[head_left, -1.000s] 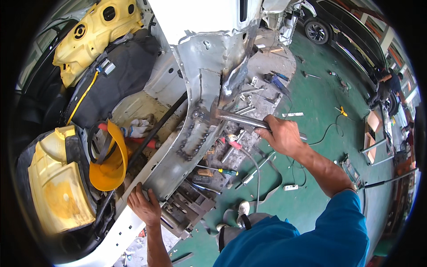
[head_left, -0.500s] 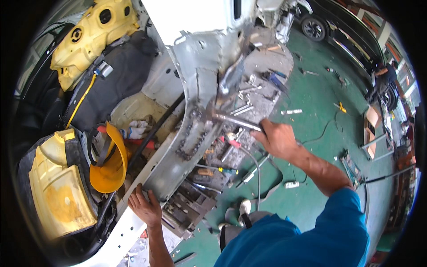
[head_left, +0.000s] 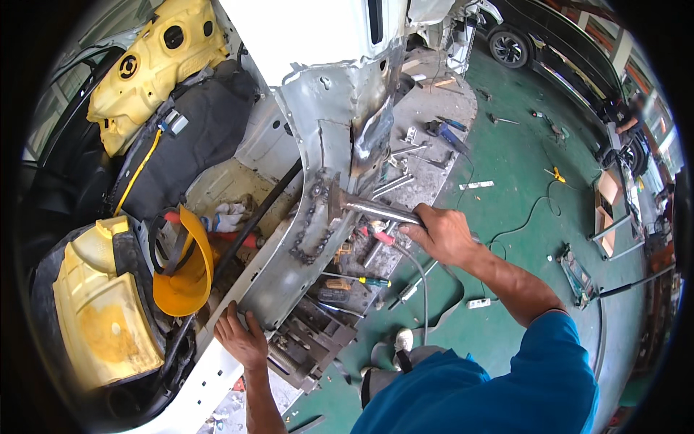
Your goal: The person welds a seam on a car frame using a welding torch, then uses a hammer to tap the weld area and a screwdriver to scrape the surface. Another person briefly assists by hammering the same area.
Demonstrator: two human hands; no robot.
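Well to the left of the car frame (head_left: 278, 286), a yellow foam pad (head_left: 108, 318) is positioned, and farther up on that side a yellow foam panel (head_left: 155, 69) is set at an angle. Between the pad and the frame, a yellow helmet (head_left: 177, 286) is placed; beside it, nearer the frame, a white glove (head_left: 228, 217) is seen. The left hand (head_left: 243, 338) is laid on the lower edge of the frame, with fingers and thumb apart and no tool held. On the face of the frame, a line of dark weld spots (head_left: 302, 254) is visible. Just right of the frame, a screwdriver (head_left: 371, 281) is located. The hammer (head_left: 379, 208) is extended across the right edge of the frame, its head over the bare metal; whether the metal is touched cannot be told. Its handle is clamped by the right hand (head_left: 447, 235), to the right of the frame, with the fingers closed around it. Well to the right of the frame, a black car (head_left: 578, 65) is parked, and another person (head_left: 629, 124) is seen beside it.
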